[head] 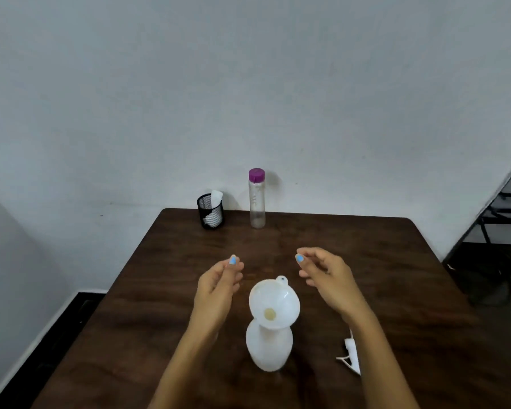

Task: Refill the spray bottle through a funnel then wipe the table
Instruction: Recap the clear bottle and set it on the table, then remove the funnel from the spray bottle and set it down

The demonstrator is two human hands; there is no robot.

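Head view of the refilling stage. The white spray bottle (269,348) stands upright on the dark wooden table (381,276), near the 6 o'clock edge of the view, with a white funnel (274,305) seated in its neck; the funnel bowl leans slightly toward 12 o'clock, its small hanging tab at 1 o'clock. The spray head (351,354), already removed, lies on the table at 3 o'clock of the bottle, partly hidden by the right forearm. The left hand (219,283) hovers at 10 o'clock of the funnel and the right hand (325,274) at 2 o'clock; both are loosely curled, empty, and clear of funnel and bottle. At 12 o'clock, by the far table edge, stands a clear water bottle (257,199) with a purple cap (256,175), apparently closed. Just to its 9 o'clock sits a black mesh cup (210,212) holding a white cloth (216,197).

The step in hand is judged to be fetching the water bottle. To do it well, one hand would best steady the spray bottle at its shoulder, since the wide funnel makes the assembly top-heavy. The other would uncap the water bottle away from the funnel, then pour slowly into the centre of the bowl. The stream should be paused whenever water pools over the narrow outlet. The liquid level inside the spray bottle cannot be told.
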